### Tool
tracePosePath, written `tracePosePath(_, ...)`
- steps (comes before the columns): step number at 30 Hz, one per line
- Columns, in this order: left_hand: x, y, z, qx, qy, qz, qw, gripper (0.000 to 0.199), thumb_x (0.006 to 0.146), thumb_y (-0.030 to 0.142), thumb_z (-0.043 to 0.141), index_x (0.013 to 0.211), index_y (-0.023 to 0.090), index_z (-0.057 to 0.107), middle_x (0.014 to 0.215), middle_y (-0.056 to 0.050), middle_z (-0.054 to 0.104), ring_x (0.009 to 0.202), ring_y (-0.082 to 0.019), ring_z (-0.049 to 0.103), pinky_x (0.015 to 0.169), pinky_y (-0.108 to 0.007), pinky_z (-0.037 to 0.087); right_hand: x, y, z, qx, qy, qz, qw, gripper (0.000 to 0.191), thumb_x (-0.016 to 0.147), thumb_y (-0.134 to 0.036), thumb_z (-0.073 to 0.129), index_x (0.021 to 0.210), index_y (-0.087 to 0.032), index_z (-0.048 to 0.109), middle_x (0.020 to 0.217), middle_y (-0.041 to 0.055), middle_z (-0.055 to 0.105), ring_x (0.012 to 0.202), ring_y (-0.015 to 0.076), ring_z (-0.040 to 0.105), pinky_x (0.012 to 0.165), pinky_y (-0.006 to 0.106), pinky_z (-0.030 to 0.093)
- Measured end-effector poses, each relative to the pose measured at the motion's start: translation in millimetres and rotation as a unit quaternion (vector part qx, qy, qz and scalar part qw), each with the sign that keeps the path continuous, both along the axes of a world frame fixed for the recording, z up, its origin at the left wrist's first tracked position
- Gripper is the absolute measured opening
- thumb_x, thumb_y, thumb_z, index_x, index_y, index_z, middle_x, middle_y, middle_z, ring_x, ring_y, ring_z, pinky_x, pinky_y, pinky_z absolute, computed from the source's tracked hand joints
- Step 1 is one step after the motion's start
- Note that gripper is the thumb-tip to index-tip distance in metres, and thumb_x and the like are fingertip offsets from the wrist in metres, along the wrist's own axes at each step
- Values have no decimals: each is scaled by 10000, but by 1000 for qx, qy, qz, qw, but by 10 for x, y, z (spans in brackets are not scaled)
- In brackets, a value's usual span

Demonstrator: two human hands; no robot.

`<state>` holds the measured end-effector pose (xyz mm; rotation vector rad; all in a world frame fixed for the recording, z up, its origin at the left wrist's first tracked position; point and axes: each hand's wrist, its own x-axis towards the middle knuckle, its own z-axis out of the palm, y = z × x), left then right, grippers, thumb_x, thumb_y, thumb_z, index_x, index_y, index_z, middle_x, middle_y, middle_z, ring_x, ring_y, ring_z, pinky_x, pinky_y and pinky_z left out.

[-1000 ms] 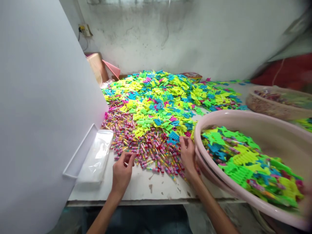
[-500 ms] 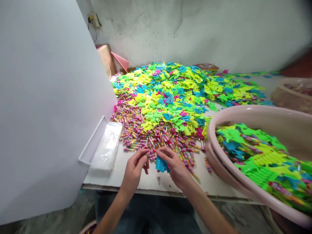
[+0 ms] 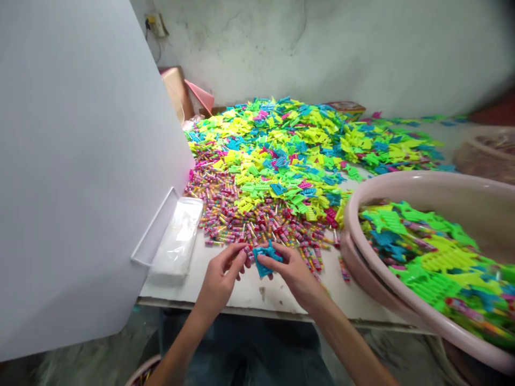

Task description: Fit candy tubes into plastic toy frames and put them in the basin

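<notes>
My left hand (image 3: pixel 223 273) is closed in a pinch on a small pink-labelled candy tube (image 3: pixel 248 252), partly hidden by the fingers. Just to its right, my right hand (image 3: pixel 293 272) grips a blue ribbed plastic toy piece (image 3: pixel 263 264) between thumb and fingers. The tube and the blue piece are close together; whether they touch I cannot tell. Right beyond both hands lies a heap of similar pink-labelled tubes (image 3: pixel 225 212) with multicoloured contents. Behind that rises a large pile of green, yellow, blue and magenta plastic pieces (image 3: pixel 281 145).
A pink oval tub (image 3: pixel 402 179) holding plastic pieces and tubes stands at the right. To the left are a tall white panel (image 3: pixel 80 161) and a stack of clear plastic bags (image 3: pixel 177 236). The table's front edge (image 3: pixel 225 310) runs below my forearms.
My right hand has turned the blue piece, so its thumb now lies across the front. The pink-labelled tube shows more clearly in my left fingers. The view has shifted slightly.
</notes>
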<state>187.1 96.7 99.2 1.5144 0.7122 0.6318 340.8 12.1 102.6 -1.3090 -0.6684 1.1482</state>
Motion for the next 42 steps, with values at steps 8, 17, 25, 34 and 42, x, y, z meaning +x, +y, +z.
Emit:
tracePosePath(8,-9,23,27,133,53,30,989,295,915,403,567,1106,213,687,1087,-77,683,868,-187,645,614,-235,526,-31,-22,-14,10,-38,-18,999,368,738,-514,744,881,-187,653,794,13,592,696,159,537,536,251,455)
tracePosePath(17,-70,90,83,244,57,-38,967,282,951,319,533,1149,205,699,843,-54,663,727,-158,598,707,-286,525,-42,-42,-60,16,-74,-11,997,335,792,-501,699,878,-188,619,800,16,561,730,167,533,561,255,497)
tracePosePath(25,-171,167,125,229,70,-120,964,283,966,325,512,1137,196,697,840,-53,656,779,-162,583,701,-262,469,-86,-114,-37,61,-186,0,981,208,865,-418,656,892,-213,634,839,25,596,713,154,545,599,245,483)
tracePosePath(34,-146,146,14,418,174,-116,884,306,1005,275,376,1153,153,615,955,-95,632,920,-221,581,819,-353,481,-180,16,-297,20,-69,-61,996,361,758,-524,727,870,-192,641,792,11,599,709,168,557,572,254,489)
tracePosePath(42,-43,13,-26,571,190,-33,798,490,853,567,593,1061,125,559,914,-100,601,883,-263,531,785,-405,468,-202,4,-258,10,-66,-64,996,320,777,-479,737,908,-194,677,887,28,652,845,196,590,757,290,498)
